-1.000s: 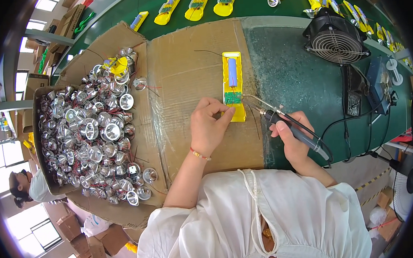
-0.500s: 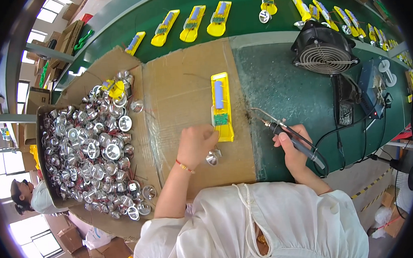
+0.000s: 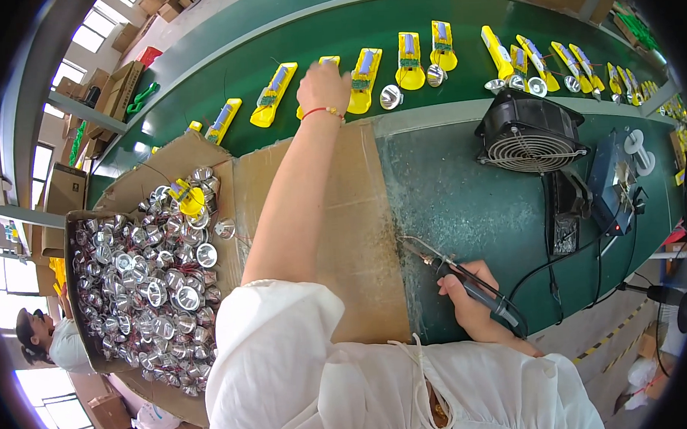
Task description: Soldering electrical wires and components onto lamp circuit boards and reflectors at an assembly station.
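My left hand point(image 3: 324, 90) reaches over a yellow plastic housing point(image 3: 330, 60) on the far green bench, covering its middle. Its fingers are mostly hidden, so its grip cannot be made out. Beside it lies another yellow housing point(image 3: 365, 78) with a blue cylindrical cell and a green circuit board. Farther right, a similar housing point(image 3: 409, 59) has a silver reflector point(image 3: 390, 97) next to it. My right hand point(image 3: 471, 299) is closed around a soldering iron point(image 3: 477, 285), its tip pointing left near the cardboard's edge. A wire feed tube runs along the iron.
A cardboard box point(image 3: 77, 303) full of silver reflectors stands left, with a yellow part on top. A cardboard sheet point(image 3: 360, 237) covers the middle. A black fan point(image 3: 530, 133), a blue soldering station point(image 3: 611, 174) and cables occupy the right. Another person point(image 3: 61, 342) is at far left.
My left hand has moved from the cardboard to the far bench. The housing from the cardboard is gone; one more, with a reflector, lies on the bench. The view has shifted.
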### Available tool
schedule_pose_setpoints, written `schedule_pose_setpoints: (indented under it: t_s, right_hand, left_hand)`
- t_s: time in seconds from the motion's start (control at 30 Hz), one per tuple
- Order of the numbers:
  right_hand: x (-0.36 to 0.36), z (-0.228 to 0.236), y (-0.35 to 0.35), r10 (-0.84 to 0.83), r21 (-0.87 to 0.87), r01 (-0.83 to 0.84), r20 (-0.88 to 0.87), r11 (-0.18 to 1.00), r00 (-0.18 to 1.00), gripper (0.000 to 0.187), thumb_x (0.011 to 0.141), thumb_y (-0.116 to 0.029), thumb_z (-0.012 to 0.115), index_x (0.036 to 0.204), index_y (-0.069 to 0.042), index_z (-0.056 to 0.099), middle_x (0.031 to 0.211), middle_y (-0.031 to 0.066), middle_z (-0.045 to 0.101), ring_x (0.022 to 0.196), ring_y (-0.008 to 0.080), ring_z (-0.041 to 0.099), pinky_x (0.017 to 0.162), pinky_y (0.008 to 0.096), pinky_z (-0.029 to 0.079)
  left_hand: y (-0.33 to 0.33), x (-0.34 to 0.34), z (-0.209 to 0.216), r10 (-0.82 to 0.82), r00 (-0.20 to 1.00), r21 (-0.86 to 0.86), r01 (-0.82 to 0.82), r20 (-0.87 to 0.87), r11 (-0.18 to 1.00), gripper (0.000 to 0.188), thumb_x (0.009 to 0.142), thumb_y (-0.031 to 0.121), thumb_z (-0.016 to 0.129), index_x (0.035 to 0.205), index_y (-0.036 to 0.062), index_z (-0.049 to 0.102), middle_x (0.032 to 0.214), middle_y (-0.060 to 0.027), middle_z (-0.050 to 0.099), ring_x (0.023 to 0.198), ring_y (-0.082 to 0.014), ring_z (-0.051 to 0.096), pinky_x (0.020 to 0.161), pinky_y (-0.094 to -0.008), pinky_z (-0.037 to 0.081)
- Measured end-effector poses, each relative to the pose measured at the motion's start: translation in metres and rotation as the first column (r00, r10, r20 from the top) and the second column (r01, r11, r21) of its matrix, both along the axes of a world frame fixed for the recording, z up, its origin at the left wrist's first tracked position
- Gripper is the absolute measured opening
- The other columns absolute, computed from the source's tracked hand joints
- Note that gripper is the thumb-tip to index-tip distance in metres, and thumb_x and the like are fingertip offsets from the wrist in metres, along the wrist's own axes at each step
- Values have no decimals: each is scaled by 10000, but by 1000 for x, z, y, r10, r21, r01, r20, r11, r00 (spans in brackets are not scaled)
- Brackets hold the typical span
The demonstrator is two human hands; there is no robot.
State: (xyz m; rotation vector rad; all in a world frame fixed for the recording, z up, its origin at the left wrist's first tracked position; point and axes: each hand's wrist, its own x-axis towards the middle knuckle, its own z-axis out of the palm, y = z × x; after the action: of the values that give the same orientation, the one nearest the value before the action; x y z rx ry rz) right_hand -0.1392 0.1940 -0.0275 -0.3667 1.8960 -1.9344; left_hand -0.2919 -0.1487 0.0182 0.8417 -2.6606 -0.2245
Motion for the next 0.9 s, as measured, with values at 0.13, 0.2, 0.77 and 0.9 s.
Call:
schedule_pose_setpoints:
  t_s: [0.13, 0.2, 0.77, 0.9]
  right_hand:
    - [4, 2, -1, -22, -17, 23, 50, 1000, 999, 157, 814, -59, 616, 892, 1, 494, 741, 88, 622, 649, 116, 587, 597, 245, 474]
    - [2, -4, -4, -19, -52, 20, 14, 998, 1000, 159, 815, -43, 607, 901, 8, 484, 741, 117, 612, 644, 133, 588, 590, 254, 481]
    - [5, -1, -7, -100, -147, 87, -86, 985, 991, 123, 840, -86, 570, 859, 6, 491, 643, 78, 542, 591, 149, 537, 631, 286, 471]
    - [9, 8, 0, -134, -163, 115, -116, 980, 984, 134, 836, -78, 578, 876, 19, 495, 648, 82, 548, 595, 148, 550, 647, 291, 486]
  left_hand:
    - [-3, 20, -17, -45, 946, 79, 21, 320, 997, 275, 808, 308, 531, 885, 84, 672, 956, -129, 644, 909, -273, 614, 773, -379, 499]
    - [14, 51, -8, -10, 967, 13, 7, 254, 1000, 282, 779, 272, 489, 793, 56, 670, 868, -140, 650, 821, -297, 627, 729, -393, 508]
    - [-5, 300, 3, 57, 996, -397, -25, 69, 917, 160, 695, 161, 682, 848, 125, 652, 970, -46, 601, 1092, -284, 482, 915, -412, 336]
    - [28, 289, 20, 83, 993, 191, -64, -89, 979, 101, 727, 173, 671, 764, 80, 682, 818, -91, 638, 913, -251, 587, 785, -382, 433]
